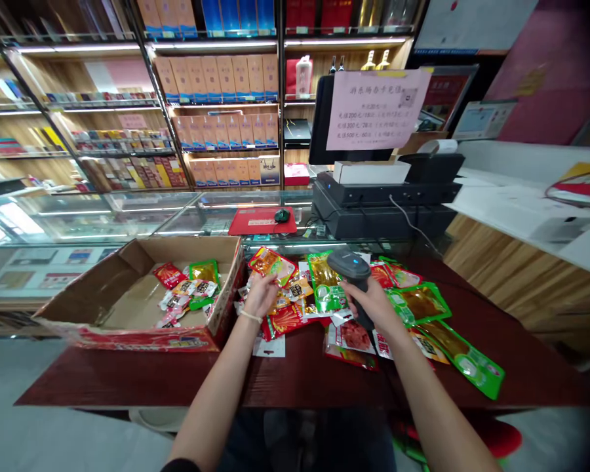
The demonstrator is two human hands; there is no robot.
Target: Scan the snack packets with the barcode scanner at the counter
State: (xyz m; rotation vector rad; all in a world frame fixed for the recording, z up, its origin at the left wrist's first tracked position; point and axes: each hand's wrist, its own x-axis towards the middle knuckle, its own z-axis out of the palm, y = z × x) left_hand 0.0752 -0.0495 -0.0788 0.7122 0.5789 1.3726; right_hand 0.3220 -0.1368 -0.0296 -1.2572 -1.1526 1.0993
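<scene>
My left hand point(260, 295) is closed on an orange and red snack packet point(271, 263), lifted a little above the pile. My right hand point(371, 303) grips the handle of a dark barcode scanner point(349, 265), whose head points left toward that packet. Below both hands, several snack packets point(413, 305) in red, green and yellow lie spread on the dark red table point(295, 373). An open cardboard box point(142, 295) to the left holds several more small packets.
A black cash register point(383, 196) with a monitor and a pink paper notice stands behind the table. A red mouse pad with a mouse point(282, 215) lies on the glass counter point(128, 210). Shelves of boxed goods fill the back wall.
</scene>
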